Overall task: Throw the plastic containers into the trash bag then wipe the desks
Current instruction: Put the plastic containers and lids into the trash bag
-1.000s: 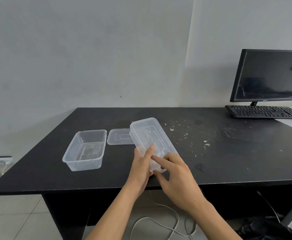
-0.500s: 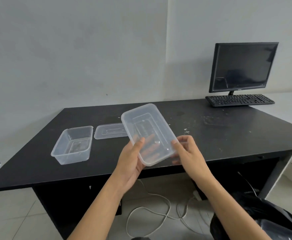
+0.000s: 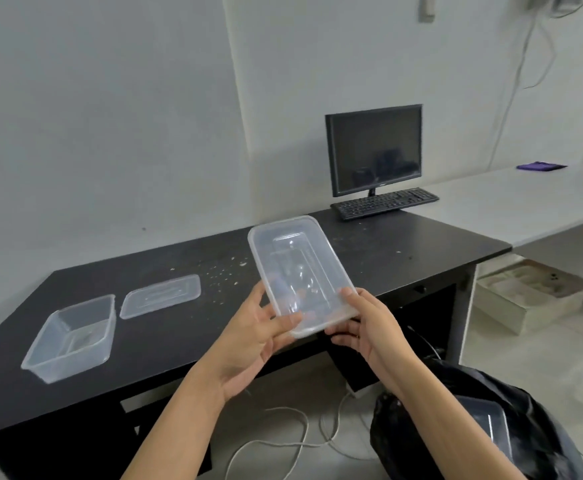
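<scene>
A clear lidded plastic container [image 3: 297, 268] is held tilted in the air over the front edge of the black desk [image 3: 369, 258]. My left hand [image 3: 255, 334] grips its near left corner and my right hand [image 3: 366, 320] grips its near right corner. On the desk's left part sit an open clear container [image 3: 72, 337] and a loose clear lid [image 3: 161, 295]. A black trash bag [image 3: 511, 434] stands open on the floor at lower right, with a clear container [image 3: 491, 424] inside it.
Crumbs [image 3: 224, 271] are scattered over the desk's middle. A monitor [image 3: 375, 148] and keyboard [image 3: 383, 203] stand at the desk's far right corner. A white desk [image 3: 511, 199] adjoins on the right, with a purple cloth [image 3: 539, 165] on it. Cables [image 3: 283, 441] lie on the floor.
Both hands lifted the lidded container off the desk and carried it rightward. The view turned right, bringing the trash bag and white desk into sight.
</scene>
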